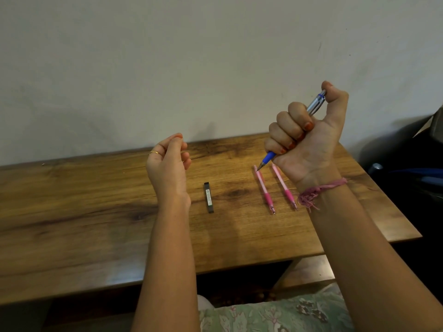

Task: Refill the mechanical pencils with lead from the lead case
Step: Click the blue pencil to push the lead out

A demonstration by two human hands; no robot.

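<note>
Pink pencils (275, 189) and black lead case (208, 197) on table (96, 212); right hand (306, 140) fingers around blue pencil (293, 129).

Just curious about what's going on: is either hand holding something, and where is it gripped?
The right hand grips the blue pencil in a fist around its barrel, thumb on the top end. The left hand seems to hold nothing.

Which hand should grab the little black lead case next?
The left hand, probably. It holds nothing, fingers loosely curled, and hovers just left of the lead case on the table. The right hand is busy gripping the blue pencil.
</note>
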